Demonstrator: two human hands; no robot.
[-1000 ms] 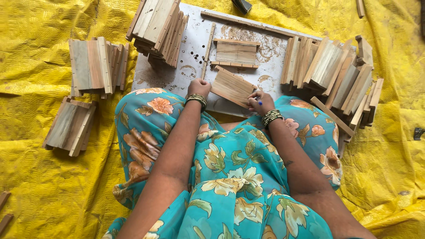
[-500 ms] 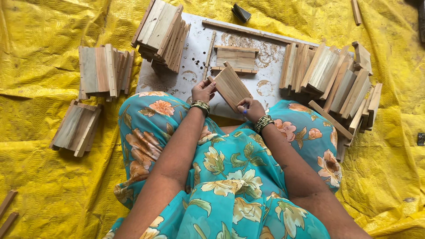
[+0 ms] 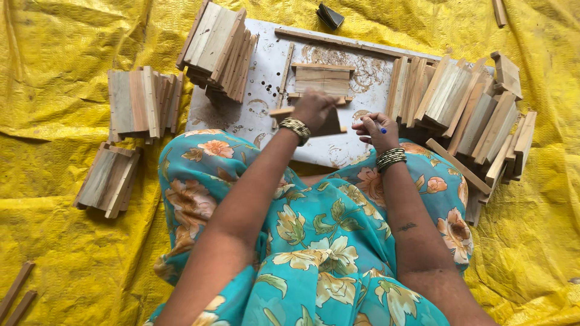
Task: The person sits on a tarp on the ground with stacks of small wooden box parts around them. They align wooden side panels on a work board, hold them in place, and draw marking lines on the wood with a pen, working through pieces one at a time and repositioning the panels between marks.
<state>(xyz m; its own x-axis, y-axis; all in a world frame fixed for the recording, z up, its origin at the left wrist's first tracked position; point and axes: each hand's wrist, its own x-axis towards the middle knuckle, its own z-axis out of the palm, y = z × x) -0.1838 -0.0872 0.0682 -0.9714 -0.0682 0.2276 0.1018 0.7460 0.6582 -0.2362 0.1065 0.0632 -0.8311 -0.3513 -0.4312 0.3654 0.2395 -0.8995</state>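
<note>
Yellow tarpaulin spread over the whole floor, presumably to keep dust and offcuts in one place. White work board laid flat on it, just ahead of the knees, stained with ring marks and scribbled lines; serving as a firm bench within easy reach. Long thin batten along the far edge of the board, a second thin strip set roughly square to it, probably as stops for squaring pieces. Stacks of flat wooden slats ranged around the board: far-left stack overlapping the board corner, right-hand stack leaning in rows, two smaller left stacks and well off the board on the tarpaulin; sorted apart, likely by stage or size. Small assembled slat panel lying flat mid-board, between the two strips. Left hand raised over the board, fingers clenched around a small wooden panel, held tilted just above the surface and near the right hand, probably to present an edge. Right hand just beside it, fingers pinched on a blue pen, tip hidden; held low, close to the lifted piece. Small dark object beyond the board, kind not discernible. Loose sticks at lower left, well apart from the work
</note>
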